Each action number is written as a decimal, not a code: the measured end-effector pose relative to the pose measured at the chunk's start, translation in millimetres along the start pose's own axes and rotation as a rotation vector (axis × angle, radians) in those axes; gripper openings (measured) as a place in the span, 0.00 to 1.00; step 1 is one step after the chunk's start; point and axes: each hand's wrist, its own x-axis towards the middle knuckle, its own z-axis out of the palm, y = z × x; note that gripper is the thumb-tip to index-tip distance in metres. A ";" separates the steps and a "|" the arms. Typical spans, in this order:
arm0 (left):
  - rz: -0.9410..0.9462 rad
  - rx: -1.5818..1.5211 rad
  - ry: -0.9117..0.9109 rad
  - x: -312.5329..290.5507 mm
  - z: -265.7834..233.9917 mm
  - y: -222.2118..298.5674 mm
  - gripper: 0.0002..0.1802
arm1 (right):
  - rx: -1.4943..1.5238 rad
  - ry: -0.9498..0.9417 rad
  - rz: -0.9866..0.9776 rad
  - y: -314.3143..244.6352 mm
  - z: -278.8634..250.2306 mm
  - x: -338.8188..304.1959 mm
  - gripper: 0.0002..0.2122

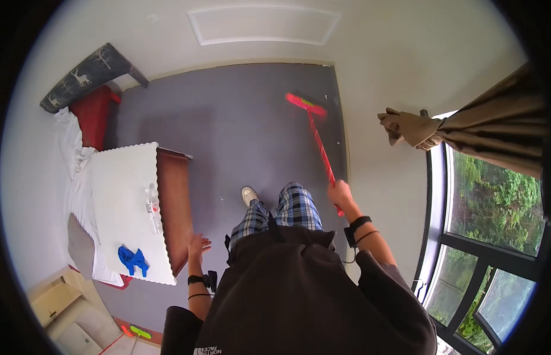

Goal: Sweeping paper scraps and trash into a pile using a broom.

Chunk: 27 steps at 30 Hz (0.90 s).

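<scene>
In my right hand [341, 198] is the red striped handle of a broom [320, 145], its fingers wrapped round it near the top end. The broom reaches away from me, and its pink-red head, slightly blurred, is on the grey floor near the far right corner. My left hand [198, 244] is empty, its fingers stretched out beside the brown side of a table [174, 201]. A white scalloped cloth [118, 201] covers the table top. On it lie a crumpled blue cloth [133, 260] and a clear plastic item [152, 201] of a kind I cannot make out.
Left of the table is white bedding [71, 139], with a red piece of furniture [93, 121] and a dark deer-patterned panel [86, 77] beyond. Along the right wall are a tied brown curtain [488, 127] and windows [494, 201]. A green-headed tool [140, 332] is at lower left.
</scene>
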 end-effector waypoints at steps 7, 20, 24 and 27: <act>-0.153 0.046 0.149 -13.7 54.3 19.8 0.18 | 0.030 0.011 0.011 -39.4 -69.4 116.7 0.16; -0.432 0.282 0.114 -146.3 206.9 -94.3 0.20 | 0.012 -0.305 -0.050 -20.7 -100.5 217.0 0.13; -0.192 0.287 0.135 -159.7 230.2 -113.6 0.21 | 0.354 -0.645 0.034 31.9 -143.5 177.7 0.11; 0.295 0.395 0.038 -157.1 232.6 -137.8 0.20 | 0.302 -0.649 0.027 25.0 -192.2 135.2 0.13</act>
